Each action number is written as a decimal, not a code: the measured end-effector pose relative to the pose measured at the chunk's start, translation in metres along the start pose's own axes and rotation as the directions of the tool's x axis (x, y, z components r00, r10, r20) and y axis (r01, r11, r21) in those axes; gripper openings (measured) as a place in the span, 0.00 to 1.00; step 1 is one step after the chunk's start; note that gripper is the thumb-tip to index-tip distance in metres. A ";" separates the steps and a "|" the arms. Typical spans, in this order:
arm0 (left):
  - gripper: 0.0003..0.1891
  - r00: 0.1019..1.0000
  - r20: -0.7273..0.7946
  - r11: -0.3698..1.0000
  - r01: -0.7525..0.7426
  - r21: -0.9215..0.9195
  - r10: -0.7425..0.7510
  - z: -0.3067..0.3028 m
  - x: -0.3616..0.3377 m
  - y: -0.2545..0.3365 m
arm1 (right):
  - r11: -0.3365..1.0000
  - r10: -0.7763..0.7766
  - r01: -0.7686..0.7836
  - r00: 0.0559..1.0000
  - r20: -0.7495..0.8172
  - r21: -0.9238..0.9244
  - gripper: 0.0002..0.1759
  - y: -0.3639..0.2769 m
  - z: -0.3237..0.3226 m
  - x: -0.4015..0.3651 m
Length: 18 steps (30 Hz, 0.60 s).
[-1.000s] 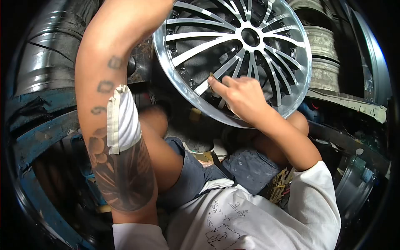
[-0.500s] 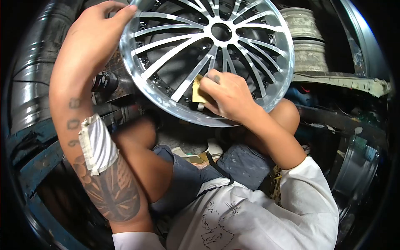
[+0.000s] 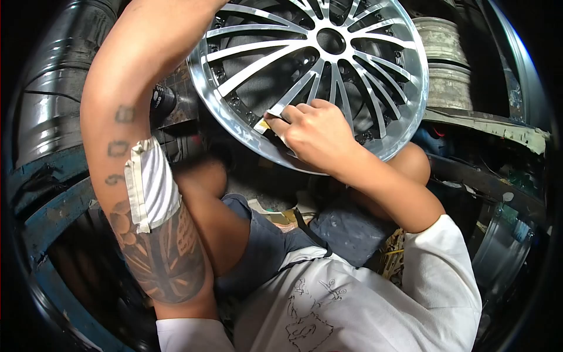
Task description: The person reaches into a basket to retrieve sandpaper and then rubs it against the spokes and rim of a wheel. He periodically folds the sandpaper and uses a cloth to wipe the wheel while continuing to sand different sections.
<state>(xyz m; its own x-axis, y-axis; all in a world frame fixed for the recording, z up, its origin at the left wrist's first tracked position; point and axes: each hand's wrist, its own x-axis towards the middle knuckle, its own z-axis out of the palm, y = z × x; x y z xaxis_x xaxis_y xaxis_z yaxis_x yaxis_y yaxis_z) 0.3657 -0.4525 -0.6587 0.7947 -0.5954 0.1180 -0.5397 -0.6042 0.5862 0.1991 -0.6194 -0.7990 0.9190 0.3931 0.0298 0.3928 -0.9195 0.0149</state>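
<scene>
A multi-spoke car wheel rim (image 3: pixel 267 44) with bright metal spokes and dark gaps is tilted in front of my knees. My right hand (image 3: pixel 319 132) is closed on a folded piece of yellow sandpaper (image 3: pixel 263 125), pressed near the outer end of a lower-left spoke. Most of the sandpaper is hidden under the fingers. My left hand (image 3: pixel 196 9) is at the rim's upper left edge, largely cut off by the top of the view, with its fingers hidden. A striped cloth patch (image 3: pixel 153 185) is taped around my left forearm.
Stacked metal rims (image 3: pixel 443 64) stand on a shelf (image 3: pixel 487 126) at the right. Another rim (image 3: pixel 501 246) leans lower right. A dark can (image 3: pixel 163 100) sits behind my left forearm. Large shiny metal drums (image 3: pixel 56 88) and a blue metal frame (image 3: pixel 50 223) are on the left.
The wheel rim appears shifted right in view. My right hand has slid the sandpaper outward along the spoke, toward the rim's lip. My left hand has moved up, mostly out of view.
</scene>
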 end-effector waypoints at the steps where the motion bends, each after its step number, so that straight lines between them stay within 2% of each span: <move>1: 0.19 0.999 0.038 0.999 -0.014 0.038 0.013 -0.004 0.002 -0.001 | 1.000 0.016 -0.016 0.999 0.034 -0.001 0.22 -0.001 -0.002 -0.002; 2: 0.19 0.991 -0.004 0.976 -0.134 0.173 0.136 0.005 0.002 -0.011 | 1.000 0.030 -0.029 0.997 0.065 -0.002 0.22 -0.002 -0.004 -0.005; 3: 0.19 0.994 -0.041 0.986 -0.097 0.135 0.104 0.006 -0.001 -0.012 | 0.999 0.033 -0.033 0.995 0.096 0.000 0.22 -0.003 -0.006 -0.006; 5: 0.20 0.993 -0.116 0.998 -0.032 0.050 0.037 0.008 -0.007 -0.014 | 0.998 0.040 -0.041 0.999 0.029 0.042 0.22 -0.002 -0.002 -0.003; 6: 0.21 0.999 -0.049 1.000 0.011 0.000 -0.011 0.000 -0.006 -0.009 | 0.997 0.047 -0.046 0.999 -0.011 0.066 0.23 0.000 0.004 -0.006; 7: 0.21 0.999 -0.050 1.000 0.019 0.024 -0.018 0.001 -0.004 -0.011 | 0.995 0.056 -0.051 0.997 -0.062 0.083 0.23 0.002 0.009 -0.007; 9: 0.21 0.998 -0.051 0.997 0.036 0.072 -0.032 0.004 -0.001 -0.014 | 0.990 0.087 -0.083 0.996 -0.030 0.116 0.23 0.003 0.012 -0.010; 10: 0.21 0.999 -0.029 0.999 0.045 0.024 -0.044 0.000 -0.002 -0.016 | 0.989 0.093 -0.090 0.996 -0.017 0.114 0.22 0.002 0.011 -0.006; 12: 0.21 0.995 0.068 0.997 0.071 -0.005 -0.070 -0.002 -0.003 -0.011 | 0.988 0.106 -0.106 0.994 0.007 0.108 0.21 -0.001 0.006 -0.007; 13: 0.21 0.990 0.116 0.996 0.085 -0.017 -0.083 -0.003 -0.004 -0.008 | 0.990 0.094 -0.098 0.994 0.048 0.099 0.21 0.000 0.000 -0.010; 14: 0.21 0.998 0.068 1.000 -0.020 0.004 0.020 0.003 -0.011 -0.009 | 0.991 0.092 -0.102 0.988 0.124 0.081 0.20 -0.001 -0.010 -0.012; 15: 0.21 0.996 0.077 0.999 -0.045 0.020 0.043 0.002 -0.012 -0.011 | 0.993 0.093 -0.106 0.976 0.196 0.057 0.20 -0.002 -0.019 -0.013; 17: 0.22 0.991 0.096 0.994 -0.094 0.050 0.089 0.002 -0.013 -0.015 | 0.992 0.088 -0.091 0.996 0.032 0.091 0.23 -0.003 -0.024 -0.007; 18: 0.22 0.984 0.157 0.994 -0.097 0.041 0.089 -0.003 -0.010 -0.016 | 0.991 0.088 -0.083 0.995 -0.050 0.109 0.24 -0.004 -0.025 -0.006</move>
<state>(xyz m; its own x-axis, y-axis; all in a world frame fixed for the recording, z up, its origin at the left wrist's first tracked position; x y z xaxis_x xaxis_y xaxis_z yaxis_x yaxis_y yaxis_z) 0.3669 -0.4351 -0.6664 0.6897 -0.7228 0.0421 -0.6251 -0.5651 0.5384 0.1908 -0.6179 -0.7743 0.9473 0.3099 0.0812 0.3169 -0.9435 -0.0966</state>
